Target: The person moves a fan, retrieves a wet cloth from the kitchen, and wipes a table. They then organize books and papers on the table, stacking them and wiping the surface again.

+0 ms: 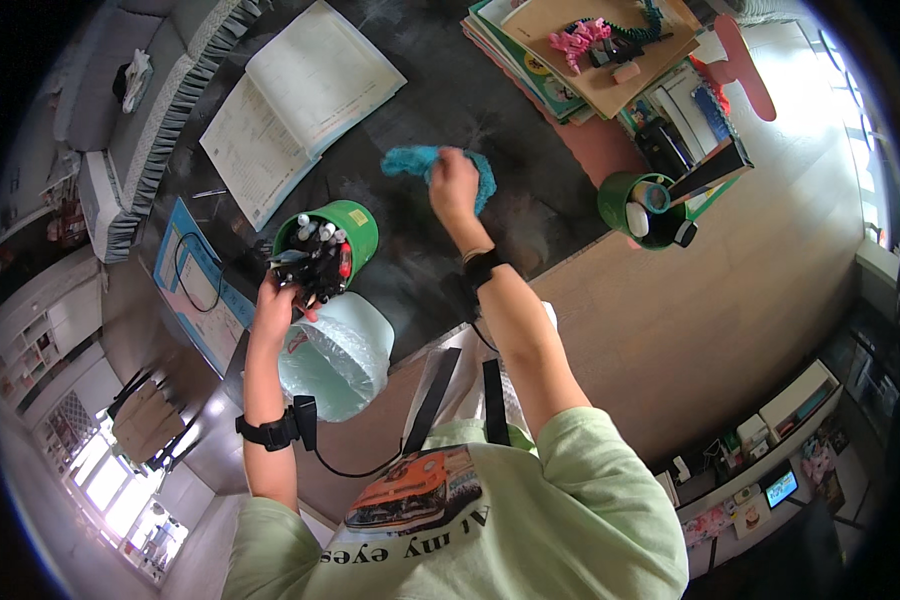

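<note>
My left hand grips the mouth of a green pen holder, its fingers against the crowded black pens; how much of the grip is on the rim is hidden. A red-barrelled pen and several pale caps show among them. My right hand is closed on a fluffy blue cloth, pressed to the dark tabletop, with cloth sticking out on both sides. Just below the pen holder is a pale bin with a clear plastic liner. An open book lies beyond my left hand.
To the right stand stacked books topped by a pink toy, and a second green holder near the table edge. At left lie a pen and a blue printed sheet with a black cable.
</note>
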{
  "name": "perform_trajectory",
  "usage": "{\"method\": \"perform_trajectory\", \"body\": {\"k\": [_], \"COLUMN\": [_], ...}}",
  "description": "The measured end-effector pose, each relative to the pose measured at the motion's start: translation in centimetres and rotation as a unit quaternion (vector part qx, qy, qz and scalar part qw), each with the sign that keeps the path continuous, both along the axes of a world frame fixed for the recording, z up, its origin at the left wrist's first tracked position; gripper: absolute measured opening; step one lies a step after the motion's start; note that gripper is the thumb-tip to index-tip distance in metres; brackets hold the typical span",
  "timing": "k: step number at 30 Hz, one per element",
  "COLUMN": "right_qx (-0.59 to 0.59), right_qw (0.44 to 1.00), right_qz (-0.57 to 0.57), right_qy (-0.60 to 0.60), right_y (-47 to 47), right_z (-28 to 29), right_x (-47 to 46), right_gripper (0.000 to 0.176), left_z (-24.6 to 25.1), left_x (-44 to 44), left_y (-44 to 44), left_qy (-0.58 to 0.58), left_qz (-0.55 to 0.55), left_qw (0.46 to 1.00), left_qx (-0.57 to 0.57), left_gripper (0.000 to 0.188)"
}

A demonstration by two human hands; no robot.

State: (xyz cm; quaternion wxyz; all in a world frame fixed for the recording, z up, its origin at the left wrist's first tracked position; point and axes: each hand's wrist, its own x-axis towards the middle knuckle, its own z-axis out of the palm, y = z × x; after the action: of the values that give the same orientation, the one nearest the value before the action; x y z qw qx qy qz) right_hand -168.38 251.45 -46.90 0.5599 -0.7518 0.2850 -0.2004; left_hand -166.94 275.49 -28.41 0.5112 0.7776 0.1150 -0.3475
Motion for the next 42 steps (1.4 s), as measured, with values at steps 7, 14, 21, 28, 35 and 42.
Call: {"method": "perform_trajectory", "body": {"k": [7, 14, 21, 28, 35, 42], "right_qx": [0.231, -0.261, -0.300, -0.258, -0.098, -0.157], "right_qw": [0.868, 0.878, 0.912, 0.937, 0.989, 0.937], "right_qz": [-0.393, -0.275, -0.079, 0.233, -0.065, 0.206], "right_qy": [-0.198, 0.292, 0.268, 0.031, -0.089, 0.234], "right_y": [-9.4, -13.5, -3.1, -0.3, -7.8, 1.3], "right_z": [2.7, -2.6, -2.3, -0.7, 2.7, -1.8], "right_x": [-5.1, -0.9, 0.5, 6.5, -9.7, -9.5], "right_gripper": [0.026, 0.050, 0.048, 0.035, 0.039, 0.037], "left_z": [1.4, 1.9, 2.5, 2.6, 1.9, -2.3], "left_x": [-0.3, -0.9, -1.2, -0.4, 2.1, 2.7], "left_y": [2.4, 4.6, 4.3, 0.6, -5.9, -15.1], "left_qy": [0.007, -0.012, -0.011, -0.027, -0.008, 0.017], "left_qz": [0.048, 0.023, 0.054, 0.037, -0.048, -0.210], "left_qw": [0.999, 1.000, 0.998, 0.998, 0.994, 0.971], "left_qx": [-0.025, -0.007, 0.000, -0.034, -0.102, -0.110], "left_gripper": [0.023, 0.025, 0.022, 0.023, 0.020, 0.041]}}
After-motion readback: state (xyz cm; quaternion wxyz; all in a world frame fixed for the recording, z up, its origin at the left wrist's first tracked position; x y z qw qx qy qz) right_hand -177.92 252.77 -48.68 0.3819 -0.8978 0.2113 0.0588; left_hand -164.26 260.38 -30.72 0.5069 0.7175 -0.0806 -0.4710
